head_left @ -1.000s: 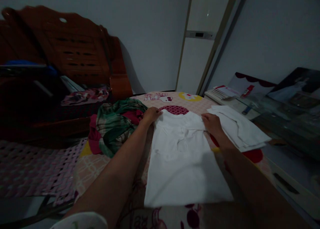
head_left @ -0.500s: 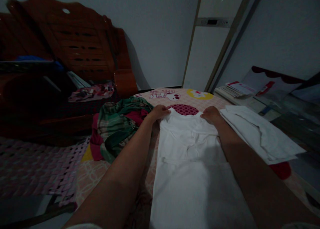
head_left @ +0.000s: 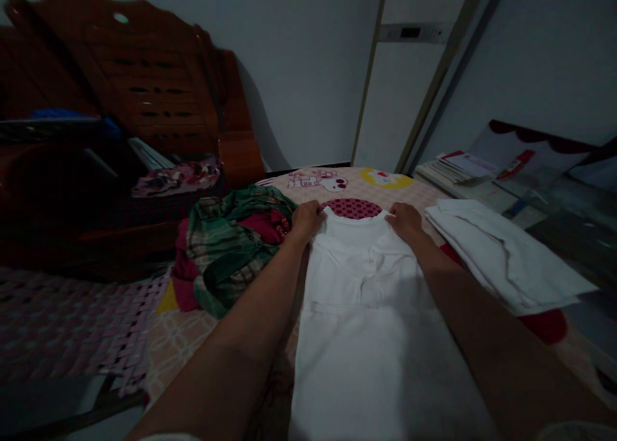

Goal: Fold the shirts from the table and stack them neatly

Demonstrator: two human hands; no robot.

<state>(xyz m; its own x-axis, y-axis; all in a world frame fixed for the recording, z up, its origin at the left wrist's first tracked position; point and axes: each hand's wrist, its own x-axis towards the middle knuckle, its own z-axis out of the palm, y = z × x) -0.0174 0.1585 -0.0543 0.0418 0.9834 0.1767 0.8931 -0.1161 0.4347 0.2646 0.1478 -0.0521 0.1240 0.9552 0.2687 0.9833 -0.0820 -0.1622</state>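
Note:
A white shirt [head_left: 354,344] lies lengthwise in front of me, its sides tucked in to a narrow strip and its collar at the far end. My left hand [head_left: 307,219] pinches the left corner of the collar. At the right corner, my right hand [head_left: 403,220] grips the fabric in the same way. Creases run across the shirt below the neckline. Left of my left hand is a rumpled green plaid garment [head_left: 216,232] with dark pink cloth. A folded white garment [head_left: 506,254] rests to the right of my right forearm.
A patterned pink cloth [head_left: 308,180] covers the round surface beneath the clothes. A carved wooden chair [head_left: 164,81] holding more cloth stands at the back left, a woven pink seat [head_left: 72,325] nearer. Papers [head_left: 463,166] and a glass-topped surface [head_left: 569,229] are on the right.
Both hands keep their hold on the collar, which is drawn slightly straighter and farther away. My right hand has shifted a little left. The view has tilted slightly.

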